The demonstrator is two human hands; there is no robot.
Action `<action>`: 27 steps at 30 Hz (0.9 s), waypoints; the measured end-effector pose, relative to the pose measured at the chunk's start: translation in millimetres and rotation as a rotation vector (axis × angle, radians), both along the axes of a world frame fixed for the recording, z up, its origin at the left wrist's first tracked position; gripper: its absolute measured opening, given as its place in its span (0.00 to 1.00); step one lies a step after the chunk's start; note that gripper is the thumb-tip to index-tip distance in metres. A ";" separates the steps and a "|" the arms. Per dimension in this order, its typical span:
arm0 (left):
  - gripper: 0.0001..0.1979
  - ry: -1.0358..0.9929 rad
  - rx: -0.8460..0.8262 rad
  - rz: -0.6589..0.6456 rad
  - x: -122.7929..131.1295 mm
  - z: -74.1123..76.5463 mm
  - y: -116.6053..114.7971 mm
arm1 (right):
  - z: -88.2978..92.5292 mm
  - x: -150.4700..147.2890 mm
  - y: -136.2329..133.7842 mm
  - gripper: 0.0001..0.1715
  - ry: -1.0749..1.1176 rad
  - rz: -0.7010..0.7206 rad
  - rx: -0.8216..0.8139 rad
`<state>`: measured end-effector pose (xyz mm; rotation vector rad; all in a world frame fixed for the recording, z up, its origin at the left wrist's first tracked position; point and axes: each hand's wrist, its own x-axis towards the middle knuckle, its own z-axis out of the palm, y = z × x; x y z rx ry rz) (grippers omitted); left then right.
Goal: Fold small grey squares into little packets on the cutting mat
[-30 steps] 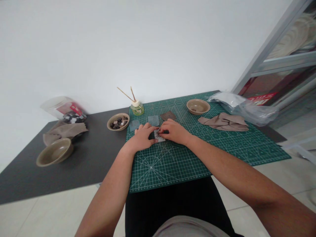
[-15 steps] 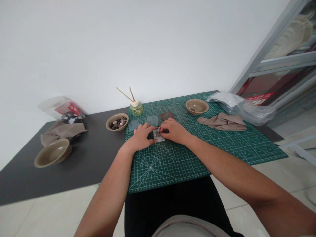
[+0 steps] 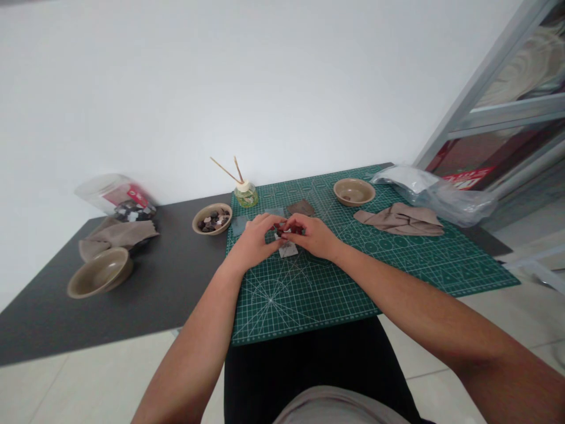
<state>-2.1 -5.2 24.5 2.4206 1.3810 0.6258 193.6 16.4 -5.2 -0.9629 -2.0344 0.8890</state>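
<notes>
My left hand (image 3: 256,240) and my right hand (image 3: 315,237) meet fingertip to fingertip over the cutting mat. Between their fingers is a small dark piece that looks like a stone (image 3: 279,233), mostly hidden by the fingers. Both hands are closed in a pinch around it. Just below the fingertips a light grey, marked square of sheet (image 3: 288,249) lies on the mat. Beyond the hands lie a brown square (image 3: 301,207) and two blue-grey squares, one of them (image 3: 240,225) left of my left hand.
The green cutting mat (image 3: 309,300) covers the right of a dark table (image 3: 176,282). Around it are a bowl of stone-like pieces (image 3: 212,219), a reed diffuser (image 3: 246,194), a bowl (image 3: 354,192), a cloth (image 3: 399,219) and a plastic bag (image 3: 435,191). Another bowl (image 3: 100,272), cloth (image 3: 117,235) and plastic jar (image 3: 112,194) stand left.
My left fingers have left the edge of the light grey square and come up to my right fingertips. Both hands now pinch together at the small piece; more of the square's near part shows.
</notes>
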 end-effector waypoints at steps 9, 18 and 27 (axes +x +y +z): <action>0.04 -0.155 0.078 0.076 -4.7 -3.9 5.9 | -9.1 0.6 6.3 0.25 -0.046 -0.097 0.033; 0.08 -0.244 0.040 0.275 -4.8 -9.2 8.9 | -16.3 0.5 6.0 0.41 -0.515 -0.074 0.190; 0.07 -0.242 0.079 0.226 -7.0 -13.3 12.0 | -8.7 3.2 5.4 0.29 -0.397 -0.004 0.147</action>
